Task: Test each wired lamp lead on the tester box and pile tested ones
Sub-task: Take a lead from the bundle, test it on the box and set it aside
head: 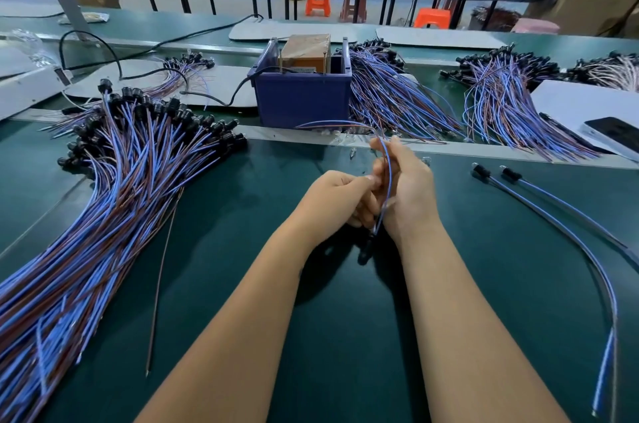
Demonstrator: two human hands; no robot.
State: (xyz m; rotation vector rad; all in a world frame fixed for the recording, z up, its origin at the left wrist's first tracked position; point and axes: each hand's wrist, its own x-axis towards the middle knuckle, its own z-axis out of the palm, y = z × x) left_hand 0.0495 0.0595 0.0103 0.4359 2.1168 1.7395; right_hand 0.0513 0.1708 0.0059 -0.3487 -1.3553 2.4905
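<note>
Head view: you held one lamp lead [386, 180] between both hands over the green worktop [242, 267]. Your left hand [340, 201] had fingers curled, pinching the wire; your right hand [408, 190] was wrapped round it from the other side, the two hands touching. The lead's black socket [366, 249] hung just below your wrists, its wire ends arcing up toward the blue tester box [304, 93]. A big lead pile [103, 197] lay to your left, two loose leads [553, 215] to your right.

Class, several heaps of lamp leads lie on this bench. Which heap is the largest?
The heap on the left, fanning from the black sockets toward the near edge; the heaps beside the blue box and far right are smaller.
</note>
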